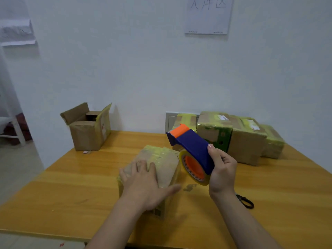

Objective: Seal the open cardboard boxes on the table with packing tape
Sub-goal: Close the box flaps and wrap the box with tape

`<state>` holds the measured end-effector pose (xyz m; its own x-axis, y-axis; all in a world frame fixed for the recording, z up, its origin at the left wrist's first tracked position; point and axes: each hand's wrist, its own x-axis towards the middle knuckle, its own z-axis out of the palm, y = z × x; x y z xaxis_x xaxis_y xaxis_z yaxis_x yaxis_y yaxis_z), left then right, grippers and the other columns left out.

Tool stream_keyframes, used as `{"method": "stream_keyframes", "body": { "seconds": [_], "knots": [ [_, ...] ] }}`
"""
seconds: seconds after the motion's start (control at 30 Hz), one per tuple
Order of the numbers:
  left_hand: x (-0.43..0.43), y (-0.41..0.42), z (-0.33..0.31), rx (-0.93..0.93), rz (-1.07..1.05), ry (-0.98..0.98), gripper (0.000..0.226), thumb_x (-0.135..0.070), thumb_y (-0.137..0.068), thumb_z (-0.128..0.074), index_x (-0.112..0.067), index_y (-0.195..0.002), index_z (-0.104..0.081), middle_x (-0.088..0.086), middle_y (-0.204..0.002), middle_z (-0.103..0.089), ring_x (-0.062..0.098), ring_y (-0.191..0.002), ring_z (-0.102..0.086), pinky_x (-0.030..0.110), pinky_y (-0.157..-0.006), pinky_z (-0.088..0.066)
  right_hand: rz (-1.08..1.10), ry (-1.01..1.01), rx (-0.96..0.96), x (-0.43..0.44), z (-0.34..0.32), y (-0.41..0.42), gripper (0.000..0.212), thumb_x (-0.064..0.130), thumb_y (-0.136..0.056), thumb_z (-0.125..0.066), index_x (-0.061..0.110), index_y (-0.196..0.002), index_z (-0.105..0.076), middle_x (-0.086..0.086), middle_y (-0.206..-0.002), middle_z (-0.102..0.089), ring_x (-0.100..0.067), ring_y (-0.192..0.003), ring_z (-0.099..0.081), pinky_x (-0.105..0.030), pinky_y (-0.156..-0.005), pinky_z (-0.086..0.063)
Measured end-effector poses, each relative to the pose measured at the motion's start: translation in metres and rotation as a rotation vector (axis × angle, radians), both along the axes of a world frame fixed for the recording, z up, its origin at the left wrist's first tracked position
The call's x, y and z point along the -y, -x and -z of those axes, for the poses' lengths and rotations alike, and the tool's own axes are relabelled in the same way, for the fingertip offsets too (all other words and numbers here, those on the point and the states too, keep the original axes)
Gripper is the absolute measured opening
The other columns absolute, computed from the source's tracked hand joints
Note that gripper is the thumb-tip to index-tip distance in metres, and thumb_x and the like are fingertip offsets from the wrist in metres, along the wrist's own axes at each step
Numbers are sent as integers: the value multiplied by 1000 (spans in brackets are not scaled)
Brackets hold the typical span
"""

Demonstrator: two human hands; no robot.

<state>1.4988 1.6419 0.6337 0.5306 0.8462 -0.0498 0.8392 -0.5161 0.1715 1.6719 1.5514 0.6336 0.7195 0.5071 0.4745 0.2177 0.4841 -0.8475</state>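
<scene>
A small cardboard box (167,159), its top covered with yellowish tape, sits at the middle of the wooden table (71,186). My left hand (143,182) lies flat on the box's top with fingers spread. My right hand (221,169) grips a blue and orange tape dispenser (192,146) just right of the box, held above the table; its clear tape roll (193,168) faces the box's right edge. An open cardboard box (88,128) with raised flaps stands at the table's far left corner.
Several taped boxes (233,133) are lined up at the back right against the white wall. A black clip (246,201) lies on the table near my right wrist. A paper sign (208,15) hangs on the wall. A white chair (12,126) stands at far left.
</scene>
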Motion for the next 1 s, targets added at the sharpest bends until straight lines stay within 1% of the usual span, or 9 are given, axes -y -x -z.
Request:
{"method": "stream_keyframes", "body": {
  "seconds": [0.07, 0.2, 0.3, 0.43, 0.53, 0.63, 0.77, 0.9, 1.0],
  "knots": [
    [3, -2, 4, -68, 0, -14, 132, -106, -63, -31, -25, -165, -9, 8, -174, 0, 35, -159, 6, 70, -120, 7, 3, 4, -10, 0, 0, -2, 42, 45, -91, -57, 7, -81, -71, -7, -75, -70, -22, -69, -64, -32, -58, -51],
    [2, 4, 4, -19, 129, -67, 107, -82, -77, -52, -28, -163, -18, 2, -173, -8, 31, -160, 3, 70, -122, 6, -34, 12, 19, 1, -7, -4, 43, 43, -92, -58, 4, -82, -71, -9, -74, -69, -25, -69, -63, -33, -59, -49],
    [-4, 12, 3, -9, 305, -48, 105, -74, -76, -57, -33, -164, -18, -5, -174, -7, 22, -160, 4, 62, -125, 6, -89, 26, 65, 3, -16, -7, 41, 40, -92, -56, 3, -81, -71, -3, -69, -67, -17, -64, -61, -24, -55, -48],
    [-9, 12, 1, 44, 633, -49, 103, -62, -74, -70, -42, -163, -21, -16, -173, -8, 6, -158, 6, 46, -128, 5, -148, 42, 92, 6, -27, -15, 45, 39, -93, -58, 1, -73, -70, -15, -68, -63, -31, -64, -55, -33, -59, -45],
    [-10, 5, 1, 99, 806, -38, 97, -62, -77, -72, -48, -160, -24, -21, -171, -5, 1, -156, 13, 41, -125, 13, -176, 58, 94, 12, -31, -23, 51, 39, -93, -59, -5, -68, -65, -24, -64, -55, -34, -60, -49, -30, -57, -40],
    [-17, 2, 5, 194, 758, -124, 85, -71, -76, -69, -54, -153, -36, -26, -169, -7, -2, -156, 11, 41, -127, 11, -220, 78, 64, 20, -29, -37, 56, 46, -90, -60, 2, -57, -60, -20, -57, -51, -34, -57, -49, -30, -59, -41],
    [-24, 4, 14, 445, 627, 24, 78, -63, -67, -84, -51, -140, -57, -33, -158, -35, -14, -150, -15, 40, -127, -23, -263, 137, 6, 27, -19, -55, 104, 71, -72, -70, -29, -95, -51, -48, -87, -49, -54, -81, -52, -42, -76, -44],
    [-33, 8, 13, 506, 639, 217, 69, -53, -68, -87, -51, -133, -62, -37, -150, -44, -13, -149, -19, 40, -129, -18, -213, 253, -60, 24, -11, -68, 84, 70, -73, -67, -8, -105, -69, -38, -108, -60, -50, -107, -61, -54, -95, -48],
    [-40, 6, 7, 437, 660, 275, 63, -49, -68, -84, -52, -127, -64, -36, -149, -46, -10, -150, -22, 43, -127, -23, -194, 294, -91, 19, -11, -78, 92, 76, -66, -72, -1, -116, -67, -31, -119, -59, -43, -119, -60, -58, -106, -46]
  ]
}}
